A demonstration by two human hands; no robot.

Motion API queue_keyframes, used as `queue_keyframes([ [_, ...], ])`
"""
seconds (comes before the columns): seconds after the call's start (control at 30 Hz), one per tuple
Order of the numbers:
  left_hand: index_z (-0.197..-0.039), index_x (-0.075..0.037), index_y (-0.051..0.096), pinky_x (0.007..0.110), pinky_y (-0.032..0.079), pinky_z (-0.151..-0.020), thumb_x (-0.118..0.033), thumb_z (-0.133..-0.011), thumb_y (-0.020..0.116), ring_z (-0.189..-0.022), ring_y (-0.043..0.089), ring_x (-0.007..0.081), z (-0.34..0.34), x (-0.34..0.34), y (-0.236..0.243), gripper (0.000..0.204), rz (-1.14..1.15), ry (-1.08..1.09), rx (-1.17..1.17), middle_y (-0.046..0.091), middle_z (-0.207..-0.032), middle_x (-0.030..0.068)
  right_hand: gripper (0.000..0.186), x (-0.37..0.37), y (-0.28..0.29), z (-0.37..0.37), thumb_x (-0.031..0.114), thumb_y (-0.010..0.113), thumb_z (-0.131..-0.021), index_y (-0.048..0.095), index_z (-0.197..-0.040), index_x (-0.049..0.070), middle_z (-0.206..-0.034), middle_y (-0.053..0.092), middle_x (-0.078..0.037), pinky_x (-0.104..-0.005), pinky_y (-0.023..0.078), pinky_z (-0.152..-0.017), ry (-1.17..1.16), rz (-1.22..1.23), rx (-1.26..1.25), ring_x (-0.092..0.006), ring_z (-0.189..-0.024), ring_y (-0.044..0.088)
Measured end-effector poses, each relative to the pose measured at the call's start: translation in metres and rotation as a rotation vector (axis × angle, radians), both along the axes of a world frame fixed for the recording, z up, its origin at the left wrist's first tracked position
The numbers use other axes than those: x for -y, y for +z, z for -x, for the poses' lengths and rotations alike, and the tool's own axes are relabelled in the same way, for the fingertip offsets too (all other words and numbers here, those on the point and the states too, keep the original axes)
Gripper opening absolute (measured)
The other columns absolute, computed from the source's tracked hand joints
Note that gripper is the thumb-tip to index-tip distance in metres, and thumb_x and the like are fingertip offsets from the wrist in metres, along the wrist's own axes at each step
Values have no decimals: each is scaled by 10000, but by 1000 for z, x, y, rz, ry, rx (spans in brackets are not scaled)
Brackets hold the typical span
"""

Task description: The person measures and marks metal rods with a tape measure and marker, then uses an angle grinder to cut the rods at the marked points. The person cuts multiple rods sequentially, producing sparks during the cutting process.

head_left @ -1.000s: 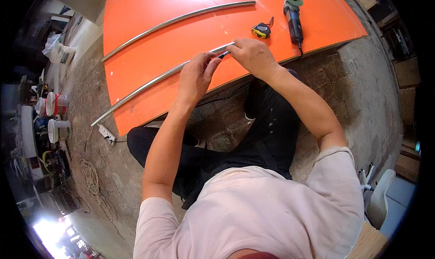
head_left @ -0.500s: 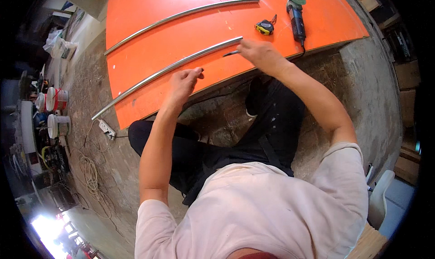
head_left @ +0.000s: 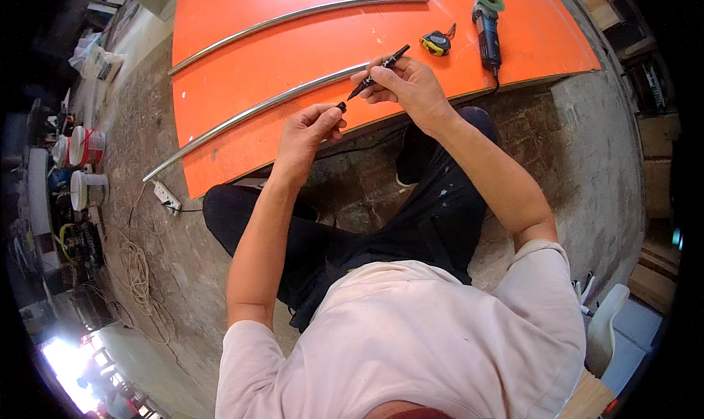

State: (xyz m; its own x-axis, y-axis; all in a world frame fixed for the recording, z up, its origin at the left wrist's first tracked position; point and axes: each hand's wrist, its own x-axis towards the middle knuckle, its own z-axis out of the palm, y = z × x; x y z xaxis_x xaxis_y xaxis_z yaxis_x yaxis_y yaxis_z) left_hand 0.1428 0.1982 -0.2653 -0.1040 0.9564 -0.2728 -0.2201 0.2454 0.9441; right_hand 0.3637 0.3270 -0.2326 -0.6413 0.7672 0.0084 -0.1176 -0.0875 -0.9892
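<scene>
Over the near edge of the orange tabletop (head_left: 308, 56), the left hand (head_left: 308, 134) pinches a small black cap (head_left: 342, 107) between thumb and fingers. Farther in over the tabletop, the right hand (head_left: 415, 90) grips an uncapped black marker (head_left: 389, 63), its tip just beside the cap. Handling them well probably means keeping tip and cap mouth in one line so the nib isn't scuffed. A shiny metal tube (head_left: 249, 118) overhangs the tabletop's left edge; toward its right lie a tape measure (head_left: 436, 43) and an angle grinder (head_left: 488, 39), with a second tube (head_left: 293, 16) toward its far side. Pale print on the marker is too small to read
</scene>
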Motion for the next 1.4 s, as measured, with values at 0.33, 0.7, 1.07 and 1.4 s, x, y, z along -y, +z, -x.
queue_keyframes([
  [0.33, -1152, -52, 765, 266, 547, -781, -318, -1102, 713, -811, 693, 103, -11, -1, -3, 276, 6, 17, 62, 768, -941, 26, 312, 12, -11, 10, 234, 720, -1098, 740, -1268, -26, -1093, 768, -74, -304, 648, -887, -41, 43, 87, -146, -970, 745],
  [0.7, -1136, -37, 752, 267, 549, -753, -309, -1114, 700, -798, 694, 105, -21, -2, 0, 278, 27, 28, 122, 744, -912, 25, 296, 15, -21, 11, 206, 747, -1080, 753, -1249, -37, -1045, 747, -56, -309, 641, -858, -111, 205, -32, -147, -937, 733],
  [1.07, -1153, -2, 753, 277, 572, -772, -278, -1092, 735, -808, 697, 118, -37, -4, 5, 283, -43, 114, 57, 744, -922, 46, 273, 21, -41, 13, 264, 765, -1071, 770, -1165, 8, -964, 738, -33, -285, 587, -825, -98, 295, -114, -119, -894, 692],
  [1.4, -1174, 8, 763, 317, 583, -789, -329, -1134, 651, -828, 721, 154, -17, -11, -5, 358, -26, -26, -174, 756, -955, 62, 334, 23, -36, 10, 341, 684, -1114, 755, -1089, 15, -949, 766, -39, -296, 600, -712, -120, 345, -33, -137, -788, 744],
])
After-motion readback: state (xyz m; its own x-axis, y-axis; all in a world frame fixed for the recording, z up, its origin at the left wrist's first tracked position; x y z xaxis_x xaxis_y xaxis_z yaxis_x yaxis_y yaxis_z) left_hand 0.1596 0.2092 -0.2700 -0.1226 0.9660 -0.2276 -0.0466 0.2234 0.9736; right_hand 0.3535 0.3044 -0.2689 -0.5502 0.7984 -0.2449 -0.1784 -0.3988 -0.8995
